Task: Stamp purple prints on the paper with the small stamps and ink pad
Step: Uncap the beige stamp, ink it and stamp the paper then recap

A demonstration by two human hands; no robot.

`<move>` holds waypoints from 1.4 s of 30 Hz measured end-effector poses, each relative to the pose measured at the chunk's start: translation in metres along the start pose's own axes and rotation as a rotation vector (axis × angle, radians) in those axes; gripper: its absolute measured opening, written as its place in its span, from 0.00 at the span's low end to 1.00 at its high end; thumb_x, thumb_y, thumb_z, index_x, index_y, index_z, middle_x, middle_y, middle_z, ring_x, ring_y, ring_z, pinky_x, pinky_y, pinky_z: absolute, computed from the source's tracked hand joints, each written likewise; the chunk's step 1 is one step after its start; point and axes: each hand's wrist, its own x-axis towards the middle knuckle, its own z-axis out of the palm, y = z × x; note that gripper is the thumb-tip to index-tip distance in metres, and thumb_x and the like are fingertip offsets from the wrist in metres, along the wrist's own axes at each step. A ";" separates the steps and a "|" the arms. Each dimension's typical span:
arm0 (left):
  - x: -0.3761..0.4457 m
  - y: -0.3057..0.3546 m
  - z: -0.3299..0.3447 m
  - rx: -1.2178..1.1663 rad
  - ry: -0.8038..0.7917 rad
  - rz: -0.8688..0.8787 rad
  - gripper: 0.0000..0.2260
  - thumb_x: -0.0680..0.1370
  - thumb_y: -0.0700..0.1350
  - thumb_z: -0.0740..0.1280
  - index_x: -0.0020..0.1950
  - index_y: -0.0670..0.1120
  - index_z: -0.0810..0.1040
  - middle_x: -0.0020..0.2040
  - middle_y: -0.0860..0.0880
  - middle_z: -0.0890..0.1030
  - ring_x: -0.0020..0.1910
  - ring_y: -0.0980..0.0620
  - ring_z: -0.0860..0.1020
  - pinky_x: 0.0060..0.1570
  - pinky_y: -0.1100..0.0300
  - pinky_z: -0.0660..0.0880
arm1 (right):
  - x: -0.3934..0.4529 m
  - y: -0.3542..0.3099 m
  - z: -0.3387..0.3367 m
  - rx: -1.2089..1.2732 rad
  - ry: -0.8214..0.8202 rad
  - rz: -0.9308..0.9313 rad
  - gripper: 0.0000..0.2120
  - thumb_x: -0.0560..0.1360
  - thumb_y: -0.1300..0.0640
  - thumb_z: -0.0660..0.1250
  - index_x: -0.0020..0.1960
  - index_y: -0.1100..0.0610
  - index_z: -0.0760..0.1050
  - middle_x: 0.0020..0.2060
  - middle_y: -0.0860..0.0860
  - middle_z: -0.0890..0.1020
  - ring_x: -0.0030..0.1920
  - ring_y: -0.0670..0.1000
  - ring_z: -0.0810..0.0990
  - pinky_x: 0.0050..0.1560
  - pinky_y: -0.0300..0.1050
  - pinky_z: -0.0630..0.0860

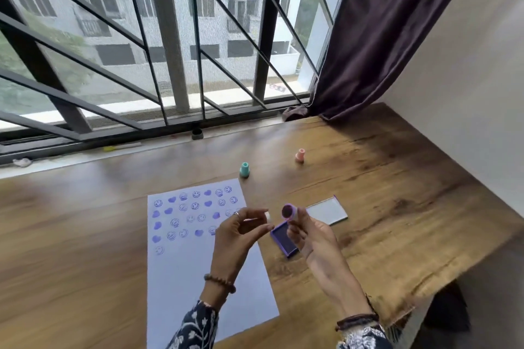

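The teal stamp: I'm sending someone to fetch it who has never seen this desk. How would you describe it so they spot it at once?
Start from the white paper with purple prints on the wooden table. Just beyond its far right corner stands the teal stamp, upright, towards the window. The only other stamp standing on the table is the pink stamp, further right and well away from the sheet.

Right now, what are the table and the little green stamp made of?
The table looks like wood or a wood-look top: brown grain streaks, a soft sheen. The green stamp looks like smooth matte plastic, one even colour; it's too small to be sure.
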 end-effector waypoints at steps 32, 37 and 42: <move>-0.021 -0.021 -0.070 0.543 -0.137 0.002 0.07 0.73 0.46 0.68 0.47 0.57 0.73 0.45 0.58 0.81 0.46 0.64 0.79 0.47 0.71 0.75 | 0.043 0.011 -0.025 -1.065 0.207 -0.029 0.06 0.68 0.55 0.72 0.39 0.57 0.79 0.38 0.57 0.83 0.35 0.53 0.80 0.35 0.46 0.79; -0.060 -0.026 -0.161 0.903 -0.095 0.030 0.13 0.73 0.50 0.68 0.48 0.66 0.69 0.46 0.71 0.77 0.45 0.66 0.78 0.43 0.71 0.74 | 0.017 0.030 0.002 -0.390 0.163 0.191 0.07 0.72 0.57 0.69 0.38 0.58 0.82 0.35 0.53 0.81 0.31 0.48 0.75 0.31 0.39 0.74; -0.093 -0.037 -0.179 0.856 -0.085 -0.046 0.15 0.73 0.46 0.69 0.50 0.66 0.71 0.44 0.61 0.80 0.41 0.64 0.77 0.43 0.72 0.71 | -0.003 0.060 0.039 -0.387 0.022 0.280 0.05 0.72 0.58 0.69 0.38 0.58 0.80 0.36 0.52 0.81 0.35 0.49 0.76 0.31 0.34 0.79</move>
